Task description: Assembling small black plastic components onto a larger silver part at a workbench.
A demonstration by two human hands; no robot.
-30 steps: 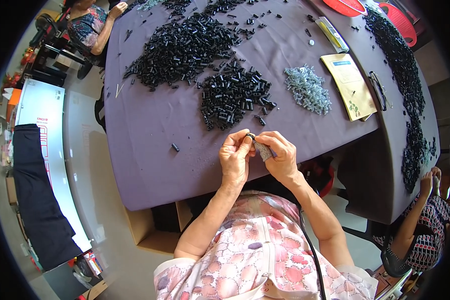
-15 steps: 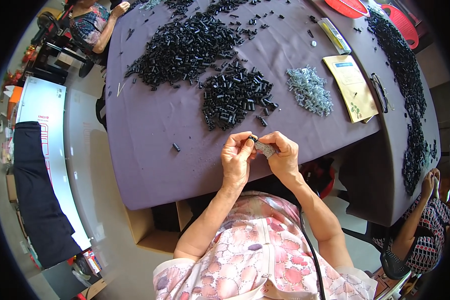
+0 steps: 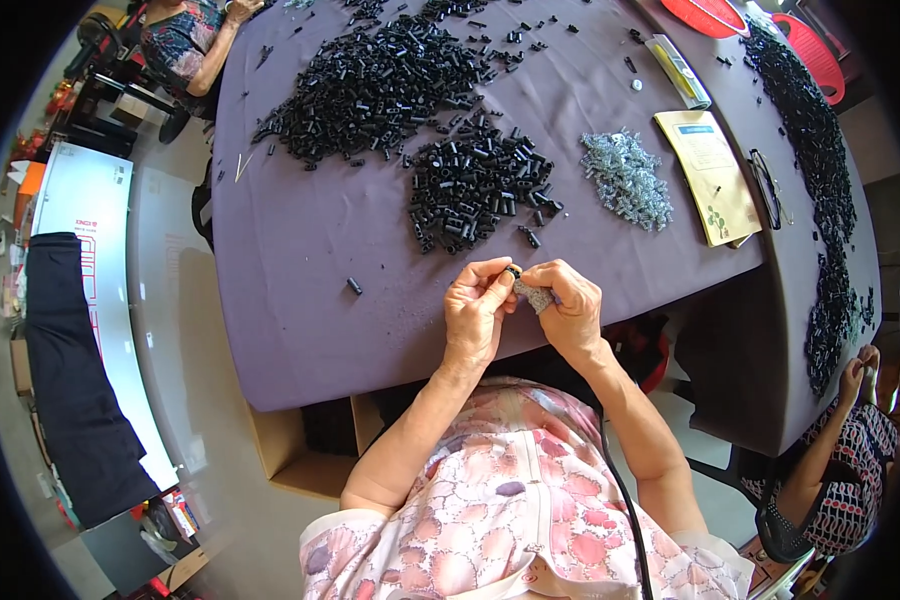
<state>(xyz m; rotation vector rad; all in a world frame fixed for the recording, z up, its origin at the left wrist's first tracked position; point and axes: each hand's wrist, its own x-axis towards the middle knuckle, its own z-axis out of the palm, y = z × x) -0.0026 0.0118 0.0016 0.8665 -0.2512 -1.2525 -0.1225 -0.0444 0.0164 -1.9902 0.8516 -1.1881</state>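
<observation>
Just past the table's near edge, both hands meet fingertip to fingertip. My left hand (image 3: pixel 473 312) pinches a small black cylindrical piece (image 3: pixel 513 272), mostly covered by the fingers. My right hand (image 3: pixel 573 308) is closed around a grey speckled wad (image 3: pixel 538 298) and its fingertips touch the black piece. What the wad is made of is too small to tell. Beyond the hands lies a heap of black tubular pieces (image 3: pixel 480 190). To its right is a heap of small clear pieces (image 3: pixel 627 178). One loose black piece (image 3: pixel 354 286) lies left of my hands.
A larger black heap (image 3: pixel 370 95) lies farther back on the purple-grey cloth (image 3: pixel 300 230). At right are a yellow booklet (image 3: pixel 708 175), eyeglasses (image 3: pixel 768 190), a long clear case (image 3: pixel 678 72) and red baskets (image 3: pixel 705 14). Other people sit at far left and lower right.
The whole view has shifted slightly. Both hands stay together on the black piece, with the fingertips only a little differently placed.
</observation>
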